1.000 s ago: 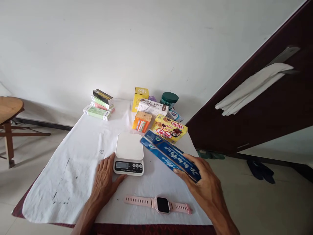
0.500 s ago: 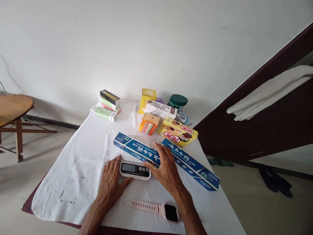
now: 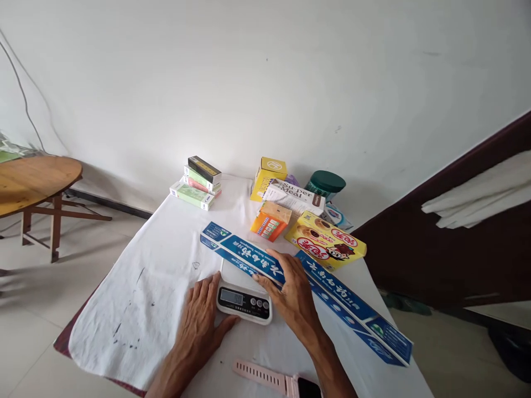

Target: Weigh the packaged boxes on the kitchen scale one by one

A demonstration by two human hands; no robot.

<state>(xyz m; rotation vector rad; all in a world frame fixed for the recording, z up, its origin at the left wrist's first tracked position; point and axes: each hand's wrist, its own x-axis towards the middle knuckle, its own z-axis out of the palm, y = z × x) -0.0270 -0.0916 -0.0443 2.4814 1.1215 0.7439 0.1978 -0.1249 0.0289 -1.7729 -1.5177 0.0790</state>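
Observation:
A white kitchen scale (image 3: 244, 304) with a small grey display and several round buttons sits at the middle front of the table; dim digits show on its display. My left hand (image 3: 201, 312) lies open on the cloth, its fingers and thumb along the scale's left and front edges. In my right hand (image 3: 292, 290) I grip a long blue toothpaste box (image 3: 240, 251) between thumb and fingers. It lies slantwise over the scale, covering most of the platform; whether it touches is hard to tell. A second blue toothpaste box (image 3: 352, 304) lies to the right.
A pink smartwatch (image 3: 265, 376) lies at the front. Behind stand a yellow biscuit box (image 3: 327, 240), an orange box (image 3: 270, 221), a white Super Meal box (image 3: 294, 198), a yellow carton (image 3: 267, 177) and a green-lidded jar (image 3: 327, 181). Small boxes (image 3: 199, 185) are stacked at back left.
The view has shifted, so everything sits lower and further right. My right hand still grips the toothpaste box over the scale, and my left hand stays beside it. Digits on the display are clearer.

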